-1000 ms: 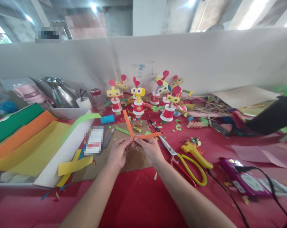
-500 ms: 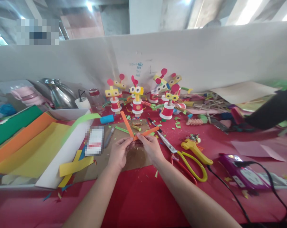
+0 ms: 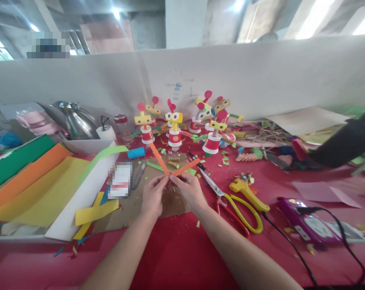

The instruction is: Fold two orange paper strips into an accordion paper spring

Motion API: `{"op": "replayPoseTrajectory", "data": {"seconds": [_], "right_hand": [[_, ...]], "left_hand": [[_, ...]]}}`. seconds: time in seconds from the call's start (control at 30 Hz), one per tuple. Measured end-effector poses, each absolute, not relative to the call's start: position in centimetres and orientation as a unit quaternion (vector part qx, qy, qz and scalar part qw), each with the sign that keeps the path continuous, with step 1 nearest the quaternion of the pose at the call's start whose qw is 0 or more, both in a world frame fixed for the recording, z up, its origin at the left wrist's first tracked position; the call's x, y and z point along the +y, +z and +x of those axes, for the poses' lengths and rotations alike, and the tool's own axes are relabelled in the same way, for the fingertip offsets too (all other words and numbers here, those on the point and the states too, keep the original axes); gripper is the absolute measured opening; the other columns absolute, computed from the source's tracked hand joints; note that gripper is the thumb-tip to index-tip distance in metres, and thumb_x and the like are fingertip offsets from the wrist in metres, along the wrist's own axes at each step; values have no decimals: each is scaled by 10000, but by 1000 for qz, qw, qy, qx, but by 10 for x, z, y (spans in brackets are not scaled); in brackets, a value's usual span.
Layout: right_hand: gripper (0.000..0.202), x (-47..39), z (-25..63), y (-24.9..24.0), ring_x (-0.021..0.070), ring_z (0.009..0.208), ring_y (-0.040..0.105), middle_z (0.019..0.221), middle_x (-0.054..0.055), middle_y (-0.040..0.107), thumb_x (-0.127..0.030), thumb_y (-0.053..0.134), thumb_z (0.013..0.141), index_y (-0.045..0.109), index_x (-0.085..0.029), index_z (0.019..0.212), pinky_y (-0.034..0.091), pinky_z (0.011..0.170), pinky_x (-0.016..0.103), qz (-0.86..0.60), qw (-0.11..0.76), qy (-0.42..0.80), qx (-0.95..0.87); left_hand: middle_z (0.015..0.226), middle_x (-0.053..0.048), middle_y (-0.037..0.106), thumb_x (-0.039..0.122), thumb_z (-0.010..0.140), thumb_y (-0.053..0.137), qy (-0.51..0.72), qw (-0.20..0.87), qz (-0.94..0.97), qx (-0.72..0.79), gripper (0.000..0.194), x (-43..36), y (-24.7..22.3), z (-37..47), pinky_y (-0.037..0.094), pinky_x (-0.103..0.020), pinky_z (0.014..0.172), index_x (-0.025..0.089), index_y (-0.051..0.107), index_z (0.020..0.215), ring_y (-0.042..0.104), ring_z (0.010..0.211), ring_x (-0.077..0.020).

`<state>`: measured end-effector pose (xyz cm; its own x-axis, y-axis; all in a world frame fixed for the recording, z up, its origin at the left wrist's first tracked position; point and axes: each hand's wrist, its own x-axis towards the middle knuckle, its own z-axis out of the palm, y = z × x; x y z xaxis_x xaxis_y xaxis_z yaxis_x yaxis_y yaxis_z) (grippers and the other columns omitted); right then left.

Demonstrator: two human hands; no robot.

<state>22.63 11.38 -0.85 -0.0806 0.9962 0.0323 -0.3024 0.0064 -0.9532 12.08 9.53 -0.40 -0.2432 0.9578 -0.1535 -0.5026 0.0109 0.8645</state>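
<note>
Two orange paper strips (image 3: 158,158) meet in a V shape, and both my hands pinch them where they cross. My left hand (image 3: 153,194) holds the joint from the left, fingers closed. From the right, my right hand (image 3: 188,190) grips the same spot, thumb against the paper. Under the hands lies a brown cardboard sheet (image 3: 149,201). Small folded paper springs (image 3: 174,162) rest on it just beyond my fingers. To the right of my right hand lie scissors (image 3: 230,207) with red and yellow handles.
Several paper-cup figures (image 3: 174,137) stand at the back. A white box (image 3: 79,197) with coloured paper is on the left. A yellow glue gun (image 3: 249,193) and a purple power socket (image 3: 309,221) with black cables lie on the right. A blue paper roll (image 3: 136,152) lies behind the cardboard.
My fingers have drawn closer together at the joint. The orange strips have shifted slightly left, the right one now pointing up more steeply. The camera view has tilted slightly.
</note>
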Motion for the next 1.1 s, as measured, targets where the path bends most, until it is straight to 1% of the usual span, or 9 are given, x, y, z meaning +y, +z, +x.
{"op": "replayPoseTrajectory", "data": {"seconds": [0.1, 0.2, 0.4, 0.53, 0.7, 0.83, 0.9, 1.0, 1.1], "right_hand": [[180, 114, 228, -7, 156, 593, 596, 645, 23, 674, -338, 673, 710, 704, -160, 702, 479, 621, 286, -391, 561, 588, -431], [207, 115, 231, -6, 152, 599, 584, 630, 14, 660, -358, 645, 727, 695, -161, 691, 459, 608, 273, -384, 550, 592, -446], [207, 121, 234, -10, 145, 611, 558, 656, 11, 644, -366, 654, 731, 680, -161, 718, 419, 575, 250, -426, 531, 510, -526], [239, 119, 233, -8, 151, 621, 572, 674, 17, 648, -409, 669, 717, 678, -170, 731, 446, 595, 260, -398, 530, 565, -491], [310, 115, 232, 0, 135, 603, 571, 672, 18, 654, -480, 637, 734, 682, -174, 758, 457, 603, 252, -371, 543, 617, -433], [230, 111, 228, 1, 148, 683, 599, 749, 26, 682, -376, 716, 670, 696, -182, 792, 469, 693, 274, -374, 561, 594, -439], [190, 110, 227, 1, 155, 710, 605, 765, 26, 689, -333, 718, 664, 707, -189, 788, 468, 718, 283, -379, 565, 579, -450], [170, 110, 228, 0, 151, 693, 602, 741, 22, 686, -328, 692, 685, 716, -191, 783, 463, 694, 278, -385, 561, 578, -451], [186, 112, 230, -1, 158, 684, 601, 742, 26, 682, -345, 670, 708, 715, -190, 801, 460, 650, 271, -394, 558, 555, -475]], "left_hand": [[707, -35, 693, 259, 554, 802, 627, 586, 270, 437, 243, 93, -2, 121, 462, -236, 662, 132, 704, 736, 620, 657, -121], [692, -24, 682, 236, 542, 810, 602, 603, 274, 446, 226, 92, 0, 119, 456, -230, 658, 132, 697, 708, 611, 643, -111], [684, 7, 650, 224, 571, 797, 591, 619, 294, 425, 208, 94, 4, 114, 443, -217, 649, 143, 687, 728, 597, 646, -95], [710, -5, 662, 215, 580, 793, 604, 604, 308, 419, 230, 94, 4, 115, 441, -230, 661, 141, 686, 769, 598, 659, -106], [751, -10, 682, 216, 596, 784, 628, 599, 292, 403, 219, 96, 2, 118, 449, -243, 695, 147, 683, 777, 597, 665, -103], [751, 7, 681, 198, 592, 786, 658, 589, 272, 381, 197, 96, -1, 120, 445, -231, 704, 162, 676, 752, 602, 683, -95], [753, 7, 685, 192, 588, 790, 662, 589, 274, 375, 217, 96, -3, 120, 445, -233, 715, 167, 686, 776, 608, 696, -98], [740, -9, 695, 197, 575, 801, 653, 595, 275, 380, 241, 96, -3, 121, 453, -245, 724, 157, 705, 793, 617, 693, -110], [723, -34, 706, 210, 568, 807, 641, 602, 274, 390, 210, 95, 0, 122, 463, -270, 734, 142, 719, 747, 629, 692, -132]]}}
